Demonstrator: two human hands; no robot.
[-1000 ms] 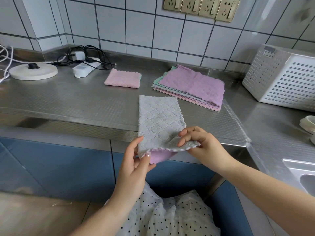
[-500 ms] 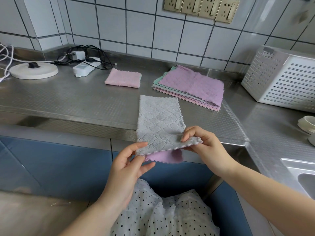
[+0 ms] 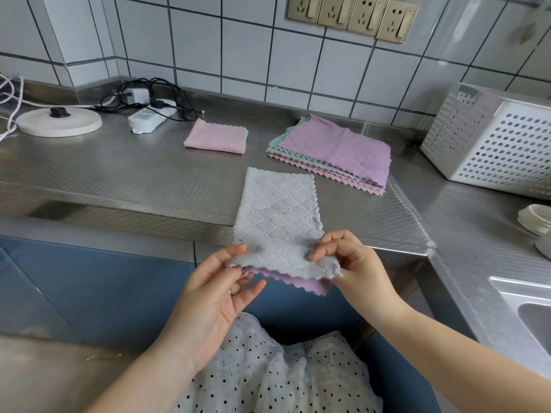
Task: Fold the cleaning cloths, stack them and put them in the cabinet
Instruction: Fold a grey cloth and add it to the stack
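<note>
A grey quilted cloth (image 3: 277, 207) with a purple underside lies folded lengthwise on the steel counter (image 3: 119, 180), its near end hanging past the front edge. My left hand (image 3: 217, 290) pinches the near left corner of that end. My right hand (image 3: 354, 263) pinches the near right corner, fingers curled over the top. A folded pink cloth (image 3: 216, 136) lies further back. To its right sits a flat stack of unfolded cloths (image 3: 334, 150), purple on top.
A white perforated basket (image 3: 492, 141) stands at the back right. A sink (image 3: 533, 320) is at the right edge. A round white base (image 3: 59, 122) and a power strip with cables (image 3: 149, 114) lie at the back left. Blue cabinet fronts (image 3: 104, 281) run below the counter.
Both hands have lowered the cloth's near end and drawn its corners apart, so the purple underside edge now shows along the front.
</note>
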